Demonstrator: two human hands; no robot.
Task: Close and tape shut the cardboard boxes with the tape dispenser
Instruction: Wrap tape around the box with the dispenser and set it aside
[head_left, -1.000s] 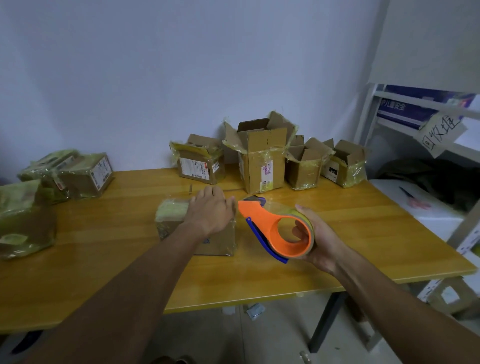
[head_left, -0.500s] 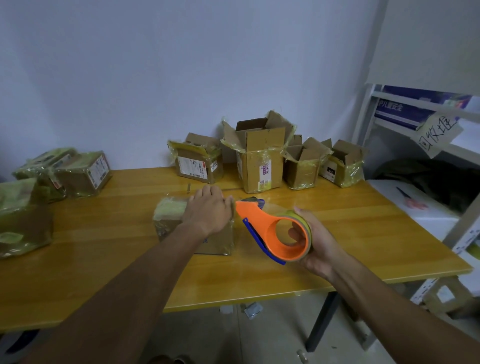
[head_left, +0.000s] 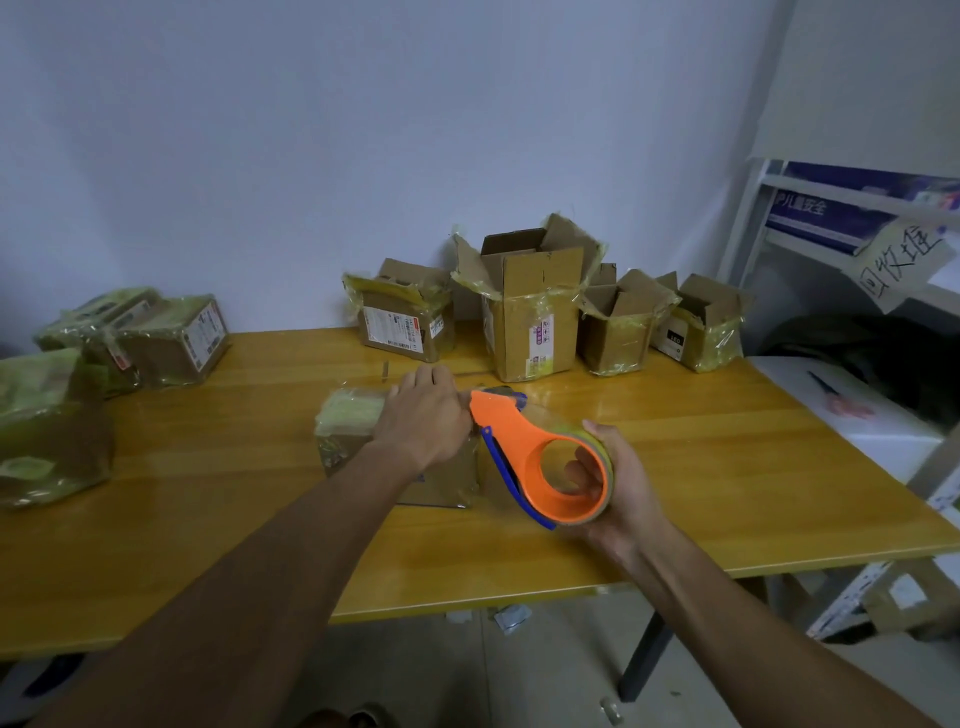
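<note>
Barely anything has shifted over the last sec: our left hand (head_left: 423, 415) was already flat on top of the small tape-wrapped brown cardboard box (head_left: 353, 431) mid-table, and it's still there, fingers straight and pressing, not curled round it. Our right hand (head_left: 613, 483) keeps its grip wrapped on the orange plastic tape dispenser w/ the blue blade guard (head_left: 524, 457), fingers through the ring where the clear tape roll sits. The dispenser nose has stayed right at the box's right top edge, touching or v. near the left hand; we can't tell if tape is stuck down yet. We judge this as the start or end of a tape pass on that box, so it's still in hand, not finished.

Containers: along the wall stand four open brown cardboard boxes w/ yellowish tape scraps, i.e. a low one w/ a white label (head_left: 405, 322), a tall one w/ flaps up (head_left: 530, 312), then two small ones (head_left: 623, 322) and (head_left: 698, 327). Their insides are hidden from our angle, so contents unknown. On the left of the yellow wooden table (head_left: 727, 457) sit already-taped boxes (head_left: 156, 338) and one bigger wrapped box (head_left: 47, 426) at the edge. By our reckoning, four boxes are left to close
</note>
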